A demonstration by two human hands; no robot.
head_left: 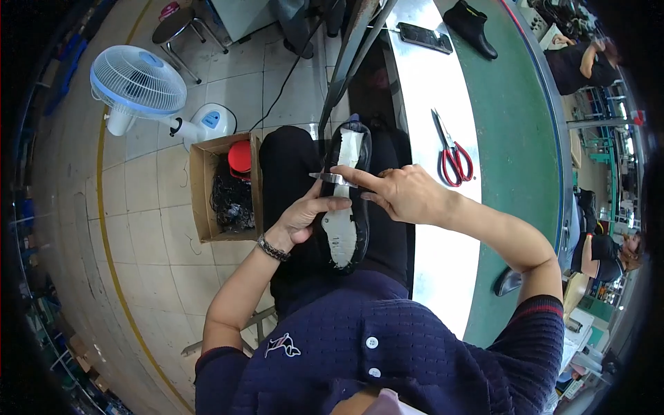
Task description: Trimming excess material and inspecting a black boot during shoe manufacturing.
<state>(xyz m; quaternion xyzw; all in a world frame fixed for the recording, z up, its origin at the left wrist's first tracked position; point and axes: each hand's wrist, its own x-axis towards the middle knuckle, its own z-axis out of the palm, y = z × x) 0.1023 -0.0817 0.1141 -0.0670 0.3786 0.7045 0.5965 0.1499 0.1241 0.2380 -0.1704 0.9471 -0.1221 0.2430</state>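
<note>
A black shoe (364, 238) lies sole up across my lap, toe and heel pointing away from and toward me. Its bottom shows a whitish inner board (339, 232) with ragged edges. My left hand (302, 216) grips the shoe at its narrow middle, thumb flat on the board. From the right, my right hand (409, 194) holds a silver metal tool (329, 178) across the sole, index finger stretched along it. The tool looks like a short blade with a pointed end, sticking out past the shoe's left edge. Its handle is mostly hidden in my fingers.
Red-handled scissors (454, 158) and a phone (425, 37) lie on the metal bench edge (443, 249) at right. Black shoes (470, 29) stand on the green belt (508, 173). At left are a cardboard box (203, 197) with black scraps, a fan (142, 79) and a stool (174, 26).
</note>
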